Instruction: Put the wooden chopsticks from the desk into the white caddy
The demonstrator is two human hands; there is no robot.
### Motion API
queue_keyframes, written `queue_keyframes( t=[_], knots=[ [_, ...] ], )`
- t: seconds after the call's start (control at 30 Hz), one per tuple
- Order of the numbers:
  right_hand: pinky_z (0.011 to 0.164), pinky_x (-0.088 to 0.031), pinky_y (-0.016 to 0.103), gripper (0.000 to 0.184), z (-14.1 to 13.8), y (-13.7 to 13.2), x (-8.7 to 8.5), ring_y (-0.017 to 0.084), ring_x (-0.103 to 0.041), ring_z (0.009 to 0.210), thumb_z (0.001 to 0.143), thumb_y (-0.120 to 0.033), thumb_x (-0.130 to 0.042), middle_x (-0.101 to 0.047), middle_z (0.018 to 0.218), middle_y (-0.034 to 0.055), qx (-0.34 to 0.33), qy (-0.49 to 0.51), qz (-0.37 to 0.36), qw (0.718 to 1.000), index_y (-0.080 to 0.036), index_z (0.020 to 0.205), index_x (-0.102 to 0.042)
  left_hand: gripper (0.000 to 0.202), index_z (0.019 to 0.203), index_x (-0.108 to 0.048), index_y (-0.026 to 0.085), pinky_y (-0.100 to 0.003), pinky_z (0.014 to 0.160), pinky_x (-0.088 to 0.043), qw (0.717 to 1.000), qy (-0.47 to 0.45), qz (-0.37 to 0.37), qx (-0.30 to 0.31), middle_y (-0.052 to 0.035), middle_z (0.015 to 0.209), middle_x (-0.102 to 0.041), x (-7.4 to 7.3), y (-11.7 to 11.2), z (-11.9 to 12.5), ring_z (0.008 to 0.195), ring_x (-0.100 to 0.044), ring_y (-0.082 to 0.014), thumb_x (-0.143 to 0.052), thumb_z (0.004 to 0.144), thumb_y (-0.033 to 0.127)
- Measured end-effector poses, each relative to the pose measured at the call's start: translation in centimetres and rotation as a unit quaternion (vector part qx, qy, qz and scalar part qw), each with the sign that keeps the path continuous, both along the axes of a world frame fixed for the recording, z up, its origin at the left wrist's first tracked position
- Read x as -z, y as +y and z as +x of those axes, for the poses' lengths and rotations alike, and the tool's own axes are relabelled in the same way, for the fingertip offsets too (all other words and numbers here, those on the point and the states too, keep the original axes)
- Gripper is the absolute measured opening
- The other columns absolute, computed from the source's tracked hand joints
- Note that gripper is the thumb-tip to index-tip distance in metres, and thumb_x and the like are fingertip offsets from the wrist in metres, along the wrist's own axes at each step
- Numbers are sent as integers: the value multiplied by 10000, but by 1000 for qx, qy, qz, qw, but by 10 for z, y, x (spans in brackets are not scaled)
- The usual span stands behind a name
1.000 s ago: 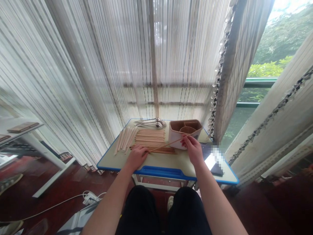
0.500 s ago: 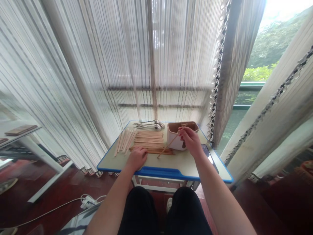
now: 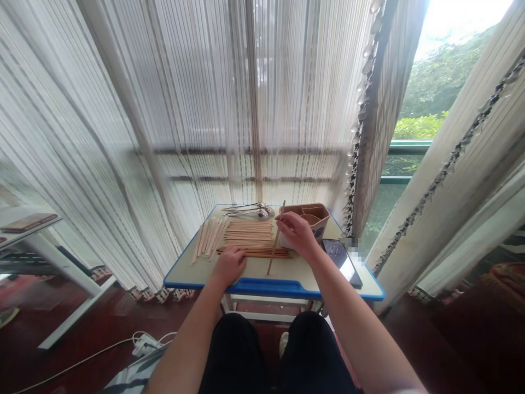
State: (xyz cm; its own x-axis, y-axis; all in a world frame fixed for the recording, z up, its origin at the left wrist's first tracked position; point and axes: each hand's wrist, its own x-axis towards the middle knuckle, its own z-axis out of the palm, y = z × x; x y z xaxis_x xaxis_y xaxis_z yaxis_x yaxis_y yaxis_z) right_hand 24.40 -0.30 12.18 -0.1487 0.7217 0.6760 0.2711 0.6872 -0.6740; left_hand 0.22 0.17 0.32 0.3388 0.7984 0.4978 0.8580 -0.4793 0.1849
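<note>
**One Stick Aslant Between Our Hands**

We pinched a single wooden stick (image 3: pixel 272 258) near its top in our right hand (image 3: pixel 298 232), probably so that its length hung free; whether its lower end met the table (image 3: pixel 188 273), we couldn't tell. Our left hand (image 3: pixel 231 265) lay palm down, loose, gripping nothing we could see, at the near left end of the stick rows (image 3: pixel 249 236), perhaps to keep them aligned. Paler sticks (image 3: pixel 209 239) fanned out left of it, seemingly kept separate; spoons (image 3: pixel 262 211) lay beyond both hands. A compartmented holder (image 3: pixel 323 225) stood just behind our right hand, presumably within easy reach.
</note>
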Motion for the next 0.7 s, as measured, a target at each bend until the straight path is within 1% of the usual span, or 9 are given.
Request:
queue_keyframes(
  t=[0.07, 0.2, 0.3, 0.4, 0.5, 0.57, 0.7],
  knots=[
    [623, -469, 269, 239, 0, -2, 8, 150, -572, 684, 797, -393, -573, -620, 801, 51, -4, 10, -22, 1000, -209, 910, -676, 130, 823, -651, 203, -335, 858, -424, 1000, -2, 0, 1, -50, 870, -620, 0, 0, 0, 913, -549, -188, -527, 792, 186],
    [652, -492, 297, 250, 3, -5, 24, 178, -607, 721, 777, -385, -605, -659, 832, 69, -18, 18, -60, 998, -204, 926, -691, 133, 833, -655, 197, -339, 864, -419, 1000, -5, 1, 3, -57, 881, -620, -1, -1, 1, 919, -546, -194, -527, 794, 193],
    [676, -503, 316, 254, 5, -6, 31, 199, -631, 754, 764, -379, -621, -687, 859, 81, -20, -7, -89, 996, -192, 916, -702, 140, 841, -654, 193, -338, 868, -415, 1000, 5, -1, -4, -59, 882, -616, -3, -2, 3, 923, -543, -194, -520, 798, 196],
    [667, -505, 305, 250, 6, -7, 34, 199, -644, 752, 761, -385, -621, -701, 833, 68, -29, -38, -113, 992, -191, 891, -711, 136, 839, -651, 190, -345, 874, -410, 1000, 10, -4, -12, -61, 870, -612, -4, -2, 4, 925, -541, -197, -523, 795, 198],
    [623, -502, 287, 258, 10, -7, 33, 188, -644, 702, 771, -403, -602, -696, 761, 50, -38, -51, -122, 990, -194, 871, -715, 120, 827, -648, 191, -357, 877, -409, 1000, 1, -8, -16, -63, 868, -611, -7, -1, 6, 927, -540, -204, -538, 781, 202],
    [613, -499, 280, 267, 14, -7, 29, 181, -640, 690, 772, -409, -597, -690, 747, 48, -33, -42, -119, 991, -191, 871, -714, 121, 841, -646, 194, -363, 883, -407, 1000, -7, -5, -19, -65, 882, -612, -9, 0, 11, 933, -541, -207, -545, 776, 208],
    [587, -498, 260, 279, 27, -6, 11, 155, -622, 652, 754, -420, -612, -683, 753, 46, -20, -15, -127, 992, -187, 875, -705, 165, 915, -637, 196, -369, 896, -408, 1000, -15, 0, 4, -70, 937, -619, -18, 6, 32, 965, -539, -214, -550, 780, 234]
  ],
)
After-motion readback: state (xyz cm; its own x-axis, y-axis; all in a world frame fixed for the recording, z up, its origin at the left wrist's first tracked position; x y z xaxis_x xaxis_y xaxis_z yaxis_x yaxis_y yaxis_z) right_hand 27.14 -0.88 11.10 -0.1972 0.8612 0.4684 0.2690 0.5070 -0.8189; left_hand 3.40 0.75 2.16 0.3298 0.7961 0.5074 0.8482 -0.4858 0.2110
